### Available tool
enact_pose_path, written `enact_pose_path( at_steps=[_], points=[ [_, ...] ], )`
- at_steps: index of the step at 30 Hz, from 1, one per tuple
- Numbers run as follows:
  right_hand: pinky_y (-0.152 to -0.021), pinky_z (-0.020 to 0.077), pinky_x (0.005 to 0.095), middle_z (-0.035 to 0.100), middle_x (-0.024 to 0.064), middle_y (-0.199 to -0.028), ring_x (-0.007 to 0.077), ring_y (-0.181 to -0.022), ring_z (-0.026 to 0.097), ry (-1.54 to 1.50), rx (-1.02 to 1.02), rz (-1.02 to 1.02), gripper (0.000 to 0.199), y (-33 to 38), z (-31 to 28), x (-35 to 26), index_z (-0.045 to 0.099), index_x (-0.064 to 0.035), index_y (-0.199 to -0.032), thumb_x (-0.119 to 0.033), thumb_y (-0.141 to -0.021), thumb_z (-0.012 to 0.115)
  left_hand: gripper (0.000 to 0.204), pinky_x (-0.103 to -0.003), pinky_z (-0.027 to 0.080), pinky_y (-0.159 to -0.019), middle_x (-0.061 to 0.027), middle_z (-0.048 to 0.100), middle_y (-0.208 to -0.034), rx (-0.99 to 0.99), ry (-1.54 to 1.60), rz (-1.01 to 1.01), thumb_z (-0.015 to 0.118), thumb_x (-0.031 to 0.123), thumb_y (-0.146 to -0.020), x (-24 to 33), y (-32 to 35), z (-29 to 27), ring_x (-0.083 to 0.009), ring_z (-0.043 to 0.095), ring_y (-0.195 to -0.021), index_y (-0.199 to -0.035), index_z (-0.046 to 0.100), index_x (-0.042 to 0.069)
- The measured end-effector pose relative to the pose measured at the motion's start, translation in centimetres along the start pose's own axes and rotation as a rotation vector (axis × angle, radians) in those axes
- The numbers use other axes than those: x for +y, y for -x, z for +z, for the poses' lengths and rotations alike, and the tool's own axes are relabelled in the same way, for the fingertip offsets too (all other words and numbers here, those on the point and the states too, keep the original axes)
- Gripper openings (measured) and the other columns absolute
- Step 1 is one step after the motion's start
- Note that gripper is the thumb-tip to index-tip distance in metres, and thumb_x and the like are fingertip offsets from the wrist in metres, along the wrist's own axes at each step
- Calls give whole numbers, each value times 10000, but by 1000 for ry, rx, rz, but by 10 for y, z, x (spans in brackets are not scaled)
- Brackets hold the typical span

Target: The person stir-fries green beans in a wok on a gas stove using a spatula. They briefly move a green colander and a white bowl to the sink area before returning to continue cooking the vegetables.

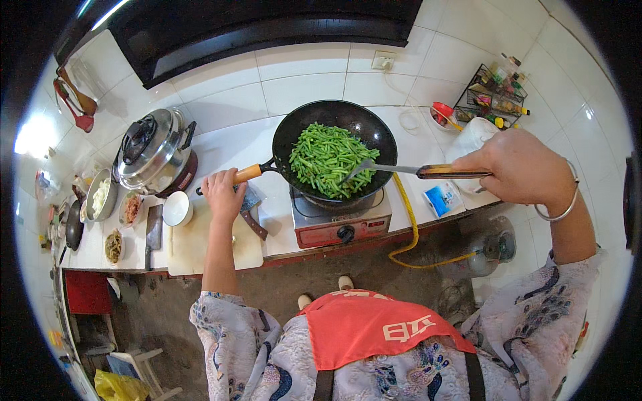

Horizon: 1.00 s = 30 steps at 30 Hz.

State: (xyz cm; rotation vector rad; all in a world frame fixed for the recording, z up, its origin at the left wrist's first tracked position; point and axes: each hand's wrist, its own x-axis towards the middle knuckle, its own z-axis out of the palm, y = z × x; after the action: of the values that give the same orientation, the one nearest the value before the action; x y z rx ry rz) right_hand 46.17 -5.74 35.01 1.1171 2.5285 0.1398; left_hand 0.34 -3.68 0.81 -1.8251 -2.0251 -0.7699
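A black wok [374,127] sits on a single-burner gas stove [314,234], with a heap of cut green beans [328,154] inside. My left hand [224,192] is closed around the wok's wooden handle [247,174]. In my right hand [515,164] is a metal spatula [394,167] with a dark and wooden grip; its blade reaches into the beans. Part of the blade is hidden among them. Below my left forearm lies a pale cutting board [190,250]. A cleaver with a wooden handle [254,226] rests at the board's right edge.
A steel pot [154,150], white bowl [178,209], second cleaver [154,230] and dishes of ingredients stand at left. A yellow gas hose [409,214] runs from the stove toward a gas cylinder [481,262]. A blue-white packet [441,198] and a spice rack [493,97] are at right.
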Motion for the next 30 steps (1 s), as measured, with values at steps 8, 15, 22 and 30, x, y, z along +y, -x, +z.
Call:
enact_pose_path(
  at_steps=[8, 15, 22, 30],
  points=[
    [-626, 562, 441, 687, 193, -755, 363, -714, 696, 139, 67, -12, 132, -60, 58, -50, 718, -35, -766, -117, -745, 617, 428, -477, 287, -1060, -36, 652, -1067, -18, 45, 14, 781, 286, -728, 0, -5, 11, -246, 554, -1080, -1119, 659, 165],
    [-639, 543, 441, 697, 157, -830, 337, -774, 689, 184, -28, 123, 168, -79, 9, -20, 702, -80, -871, -107, -743, 597, 425, -499, 269, -1080, -39, 646, -1087, -50, 51, -28, 777, 286, -746, -8, 4, 2, -258, 540, -1125, -1134, 656, 162],
    [-474, 474, 338, 688, 114, -719, 162, -517, 599, -331, -394, 453, 205, -103, 14, 72, 682, -45, -829, -218, -844, 574, 423, -457, 310, -1033, -30, 648, -1043, 13, 17, 6, 787, 281, -722, -1, 0, 2, -247, 559, -1064, -1109, 661, 167],
    [-441, 440, 268, 622, 51, -647, 104, -493, 546, -755, -249, 236, 373, -112, 88, 76, 627, -58, -1222, -174, -870, 662, 411, -498, 277, -1078, -38, 647, -1074, -35, 23, -30, 768, 274, -741, 0, 1, 1, -257, 551, -1097, -1120, 656, 159]
  ],
)
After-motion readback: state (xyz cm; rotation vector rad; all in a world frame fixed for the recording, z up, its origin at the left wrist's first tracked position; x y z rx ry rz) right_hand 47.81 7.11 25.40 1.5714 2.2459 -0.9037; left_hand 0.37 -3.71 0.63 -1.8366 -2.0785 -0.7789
